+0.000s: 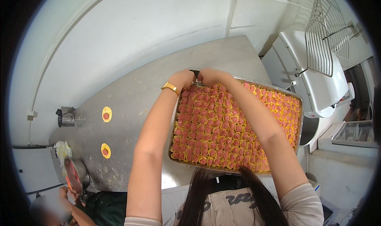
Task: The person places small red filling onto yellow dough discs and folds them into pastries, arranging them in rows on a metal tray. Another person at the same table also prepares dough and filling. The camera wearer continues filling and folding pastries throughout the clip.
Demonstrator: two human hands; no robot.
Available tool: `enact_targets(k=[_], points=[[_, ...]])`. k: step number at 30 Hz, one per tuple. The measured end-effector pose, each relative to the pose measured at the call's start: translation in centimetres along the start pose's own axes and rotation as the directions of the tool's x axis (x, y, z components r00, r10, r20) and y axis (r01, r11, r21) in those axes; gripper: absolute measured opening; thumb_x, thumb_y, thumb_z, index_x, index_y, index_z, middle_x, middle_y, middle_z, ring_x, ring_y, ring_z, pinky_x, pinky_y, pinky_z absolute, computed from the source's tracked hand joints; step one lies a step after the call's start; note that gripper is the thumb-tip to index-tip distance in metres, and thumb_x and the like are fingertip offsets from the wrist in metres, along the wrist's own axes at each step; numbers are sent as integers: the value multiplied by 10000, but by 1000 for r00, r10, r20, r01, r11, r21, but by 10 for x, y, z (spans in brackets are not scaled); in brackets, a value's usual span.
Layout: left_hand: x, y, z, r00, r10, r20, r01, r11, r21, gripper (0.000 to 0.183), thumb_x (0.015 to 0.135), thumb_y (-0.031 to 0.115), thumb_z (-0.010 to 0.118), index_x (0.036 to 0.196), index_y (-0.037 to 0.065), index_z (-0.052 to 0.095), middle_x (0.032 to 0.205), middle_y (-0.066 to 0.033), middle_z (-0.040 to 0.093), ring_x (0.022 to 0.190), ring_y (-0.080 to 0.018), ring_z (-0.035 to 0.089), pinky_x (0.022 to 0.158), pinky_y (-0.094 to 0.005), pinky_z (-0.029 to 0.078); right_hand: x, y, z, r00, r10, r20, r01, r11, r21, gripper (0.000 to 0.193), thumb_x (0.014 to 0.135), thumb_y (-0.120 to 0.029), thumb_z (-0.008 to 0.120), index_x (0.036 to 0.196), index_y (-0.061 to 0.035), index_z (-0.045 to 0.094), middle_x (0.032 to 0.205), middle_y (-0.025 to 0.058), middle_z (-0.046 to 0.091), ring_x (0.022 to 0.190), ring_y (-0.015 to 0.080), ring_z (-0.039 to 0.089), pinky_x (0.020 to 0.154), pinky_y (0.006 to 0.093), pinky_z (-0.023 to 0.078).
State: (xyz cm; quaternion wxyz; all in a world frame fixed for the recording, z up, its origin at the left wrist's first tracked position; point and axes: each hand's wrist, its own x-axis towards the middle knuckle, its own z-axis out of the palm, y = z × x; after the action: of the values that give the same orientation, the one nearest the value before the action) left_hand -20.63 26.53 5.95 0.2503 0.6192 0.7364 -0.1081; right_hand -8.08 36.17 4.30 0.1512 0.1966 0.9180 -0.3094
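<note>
1. Yellow-wrapped, pink-topped dumplings (206, 127) stand packed in close rows across a metal tray (301, 117), which sits toward the right of a steel surface (139, 87).

2. At the tray's far left corner, the left hand (183, 78), below a gold band (170, 89), and the right hand (212, 76) meet almost side by side, fingers curled inward. Whether they grip the rim, a dumpling or the dark piece (195, 72) between them cannot be told.

3. By the look of it, the filling of the tray is nearly done: dumplings reach close to every edge in view, though the right forearm hides a band of them and the hands cover the corner.

4. Left over on the surface, well apart from the tray, two flat yellow wrappers (106, 114) (105, 150) each carry a dab of pink filling, not yet gathered up.

5. At lower left, a co-worker's hand (71, 194) is beside a metal bowl (81, 172) holding more pink filling.
</note>
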Motion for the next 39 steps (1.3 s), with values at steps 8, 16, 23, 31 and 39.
enact_targets(k=[8, 16, 23, 31, 39], points=[[-6, -25, -11, 987, 47, -155, -66, 991, -119, 322, 763, -15, 592, 1038, 122, 690, 1018, -148, 669, 892, -323, 638, 761, -405, 504, 14, 10, 1, 980, -127, -151, 148, 980, 132, 311, 705, -43, 605, 997, -71, 708, 893, 159, 693, 794, 273, 658, 728, 354, 516], [-56, -43, 8, 859, -70, -508, -79, 960, -267, 235, 790, 12, 626, 1022, 25, 666, 1018, -164, 667, 885, -314, 642, 766, -383, 506, 34, -5, 26, 956, -162, -243, 197, 972, 128, 308, 682, 27, 611, 953, -68, 722, 866, 134, 702, 793, 254, 667, 743, 339, 525], [-99, -50, 34, 855, -228, -466, -75, 835, -546, 236, 816, 29, 617, 1048, 37, 660, 1012, -175, 661, 868, -328, 629, 771, -386, 491, 38, 4, 35, 951, -147, -270, 217, 944, 250, 182, 655, -25, 675, 830, -53, 715, 767, 139, 681, 743, 280, 655, 695, 368, 514], [-110, -52, 45, 858, -262, -442, -93, 767, -635, 242, 833, 23, 597, 1068, 32, 655, 1040, -164, 665, 881, -298, 647, 795, -367, 493, 31, 8, 45, 888, -27, -458, 115, 980, 165, 227, 677, -48, 653, 899, -48, 703, 794, 167, 671, 757, 326, 640, 715, 406, 502], [-94, -39, 48, 837, -264, -479, -179, 695, -697, 223, 865, 48, 573, 1071, 25, 653, 982, -169, 678, 924, -259, 657, 803, -340, 500, 32, 1, 44, 935, -74, -346, 132, 980, 146, 323, 668, -13, 621, 983, -52, 682, 851, 173, 674, 801, 328, 640, 734, 384, 501]])
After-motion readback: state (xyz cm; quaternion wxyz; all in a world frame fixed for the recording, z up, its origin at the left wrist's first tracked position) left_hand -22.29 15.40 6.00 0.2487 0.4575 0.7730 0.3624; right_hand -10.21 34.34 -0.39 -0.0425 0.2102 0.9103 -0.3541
